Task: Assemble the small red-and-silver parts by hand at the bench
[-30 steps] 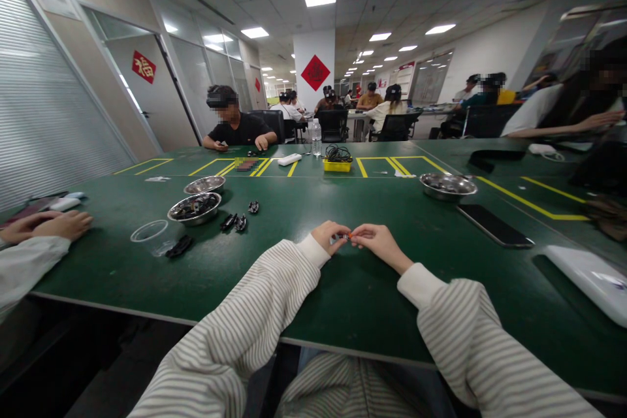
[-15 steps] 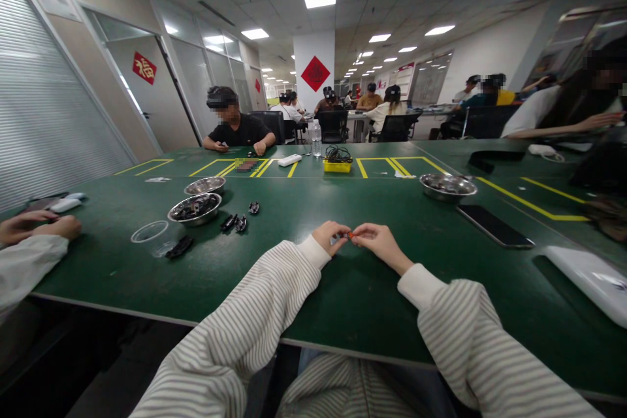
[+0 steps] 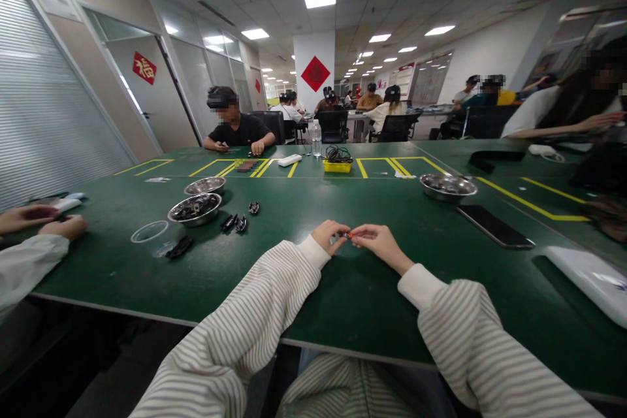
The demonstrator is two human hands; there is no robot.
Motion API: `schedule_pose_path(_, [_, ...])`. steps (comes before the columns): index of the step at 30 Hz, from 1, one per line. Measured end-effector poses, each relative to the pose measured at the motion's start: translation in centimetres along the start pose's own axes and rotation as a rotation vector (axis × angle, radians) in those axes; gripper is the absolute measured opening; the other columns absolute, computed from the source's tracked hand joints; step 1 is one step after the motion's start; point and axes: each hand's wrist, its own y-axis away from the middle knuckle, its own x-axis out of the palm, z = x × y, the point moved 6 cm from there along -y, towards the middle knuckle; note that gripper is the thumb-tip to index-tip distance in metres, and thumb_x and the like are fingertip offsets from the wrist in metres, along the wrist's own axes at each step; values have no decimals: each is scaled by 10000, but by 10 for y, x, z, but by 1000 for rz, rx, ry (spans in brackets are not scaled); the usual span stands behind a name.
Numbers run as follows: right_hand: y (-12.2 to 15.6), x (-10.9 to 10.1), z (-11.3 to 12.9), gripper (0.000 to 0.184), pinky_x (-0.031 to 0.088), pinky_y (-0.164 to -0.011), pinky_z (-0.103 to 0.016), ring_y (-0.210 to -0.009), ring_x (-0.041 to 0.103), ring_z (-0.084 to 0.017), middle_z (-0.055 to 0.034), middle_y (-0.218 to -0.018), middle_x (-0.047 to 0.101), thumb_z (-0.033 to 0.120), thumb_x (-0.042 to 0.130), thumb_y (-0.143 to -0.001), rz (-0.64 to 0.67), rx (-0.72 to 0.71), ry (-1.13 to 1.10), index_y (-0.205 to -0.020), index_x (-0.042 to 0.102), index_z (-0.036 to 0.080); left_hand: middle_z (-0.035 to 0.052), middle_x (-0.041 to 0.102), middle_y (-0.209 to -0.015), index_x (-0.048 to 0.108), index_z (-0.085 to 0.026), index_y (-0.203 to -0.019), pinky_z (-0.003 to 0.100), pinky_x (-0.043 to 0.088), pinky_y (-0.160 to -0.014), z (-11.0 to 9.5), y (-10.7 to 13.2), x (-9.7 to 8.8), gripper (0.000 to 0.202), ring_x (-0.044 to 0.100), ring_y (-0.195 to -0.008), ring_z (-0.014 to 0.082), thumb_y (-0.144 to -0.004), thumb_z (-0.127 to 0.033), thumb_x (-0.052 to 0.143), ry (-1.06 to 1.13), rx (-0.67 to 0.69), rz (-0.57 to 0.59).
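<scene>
My left hand (image 3: 330, 236) and my right hand (image 3: 377, 243) meet over the green table (image 3: 343, 300), fingertips nearly touching. Between them is a small orange-and-dark part (image 3: 349, 235), too small to name; both hands pinch it from either side. To the left of my hands lie several black plastic pieces (image 3: 240, 223), some with shiny insides. Behind these stands a metal bowl (image 3: 196, 221) full of similar dark parts. Another black piece (image 3: 179, 247) rests against a clear plastic cup (image 3: 151, 235).
A second metal bowl (image 3: 204, 185) stands behind the first, a third bowl (image 3: 448, 187) at right. Nearer me on the right lie a phone (image 3: 494, 225) and a white case (image 3: 588, 281). A yellow box with cables (image 3: 337, 166) and a bottle (image 3: 316, 138) stand farther back. Co-workers' hands (image 3: 63, 227) work at left.
My hands have barely moved and still pinch the small part. At the left, the neighbouring person's hands have shifted slightly, showing a dark piece in them.
</scene>
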Motion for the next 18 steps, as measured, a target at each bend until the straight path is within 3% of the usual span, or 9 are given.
schedule_pose_path(18, [0,-2,0,254,476,-552,-269,-586,593,-162,-77,-664,643,320,630,-579,-45,-26,93,-725,622,112,39,585,-794,562,-170,-907,245,436,-686,-4,1,1,203,508,-762,121,-756,-262,461,-24,49,6])
